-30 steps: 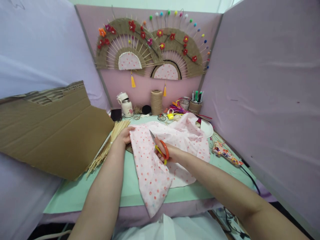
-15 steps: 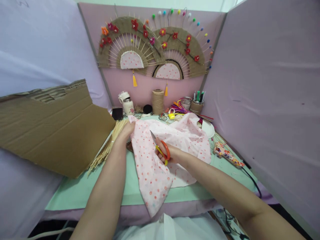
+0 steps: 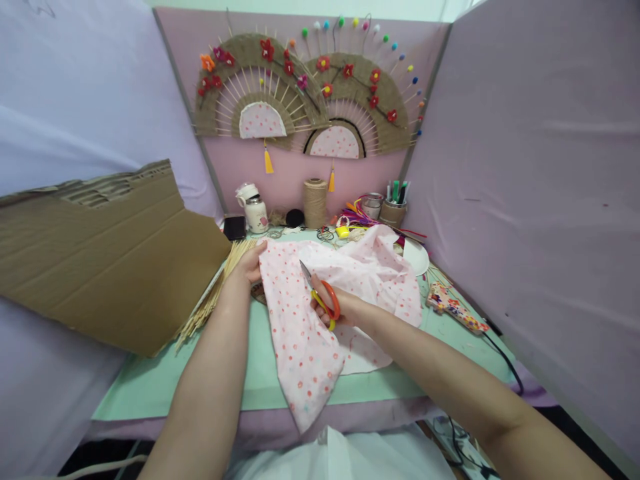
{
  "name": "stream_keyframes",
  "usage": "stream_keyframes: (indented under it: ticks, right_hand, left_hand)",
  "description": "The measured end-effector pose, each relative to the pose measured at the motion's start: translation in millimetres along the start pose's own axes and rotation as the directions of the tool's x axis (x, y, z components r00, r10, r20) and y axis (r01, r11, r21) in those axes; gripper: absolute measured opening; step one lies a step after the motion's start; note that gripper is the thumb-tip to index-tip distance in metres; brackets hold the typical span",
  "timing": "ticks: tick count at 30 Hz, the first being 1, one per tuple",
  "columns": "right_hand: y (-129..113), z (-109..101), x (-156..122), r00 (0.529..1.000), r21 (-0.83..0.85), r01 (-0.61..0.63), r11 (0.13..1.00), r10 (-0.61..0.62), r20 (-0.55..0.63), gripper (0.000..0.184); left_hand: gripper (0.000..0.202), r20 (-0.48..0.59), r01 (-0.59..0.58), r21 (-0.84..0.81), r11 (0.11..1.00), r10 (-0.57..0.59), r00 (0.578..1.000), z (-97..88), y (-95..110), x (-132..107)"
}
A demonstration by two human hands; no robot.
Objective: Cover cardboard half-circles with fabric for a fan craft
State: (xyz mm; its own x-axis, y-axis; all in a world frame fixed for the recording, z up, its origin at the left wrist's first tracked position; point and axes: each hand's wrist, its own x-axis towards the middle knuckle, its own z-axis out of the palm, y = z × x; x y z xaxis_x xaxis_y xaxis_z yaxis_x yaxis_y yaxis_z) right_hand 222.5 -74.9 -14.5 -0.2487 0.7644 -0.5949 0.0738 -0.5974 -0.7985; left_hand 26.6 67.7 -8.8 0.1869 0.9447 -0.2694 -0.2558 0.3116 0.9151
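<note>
A pale pink fabric [image 3: 300,347] with small red dots lies bunched across the table, one pointed corner hanging over the front edge. My left hand [image 3: 254,262] grips the fabric's upper left edge, thumb on top and the other fingers partly hidden. In my right hand [image 3: 323,312] is a pair of scissors [image 3: 332,300] with one orange and one yellow handle loop. Their blades point up and to the left, over the fabric, and look nearly closed. Part of the fabric lies beneath my right wrist.
A cardboard sheet [image 3: 115,267] leans at the left beside a bundle of thin sticks [image 3: 215,297]. Along the back stand a white bottle [image 3: 256,212], a twine spool [image 3: 315,203] and a pen holder [image 3: 393,212]. A flower-patterned glue gun [image 3: 455,308] with a cable lies right.
My left hand has shifted slightly left and its hold on the fabric's edge has changed; the corner that stuck up above it is folded down. My right hand and the scissors stay put.
</note>
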Motion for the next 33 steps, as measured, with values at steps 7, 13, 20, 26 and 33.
stream_keyframes:
  ticks: [7,13,20,26,33]
  right_hand:
    - [-1.4,1.5,-6.5,0.998,-0.014,0.058,0.998,-0.058,0.003,0.065]
    - [-4.0,4.6,-12.7,0.992,-0.059,0.121,0.991,-0.118,0.043,0.07]
    - [-7.0,4.1,-2.4,0.985,-0.039,0.164,0.986,-0.162,0.053,0.07]
    - [-15.3,7.3,8.2,0.993,-0.025,0.115,0.993,-0.114,0.021,0.068]
    - [-20.6,16.0,8.7,0.989,-0.049,0.126,0.991,-0.13,-0.071,0.068]
  left_hand:
    - [0.049,0.189,0.107,-0.16,0.981,-0.076,0.979,-13.4,-4.7,3.0]
    - [0.052,0.223,0.127,-0.224,0.966,-0.076,0.972,-20.5,-6.7,4.6]
    - [0.05,0.224,0.143,-0.237,0.961,-0.089,0.971,-21.1,-7.5,3.2]
    - [0.05,0.226,0.151,-0.235,0.96,-0.097,0.969,-21.0,-9.1,3.7]
    - [0.051,0.247,0.166,-0.231,0.959,-0.107,0.963,-22.8,-10.6,5.7]
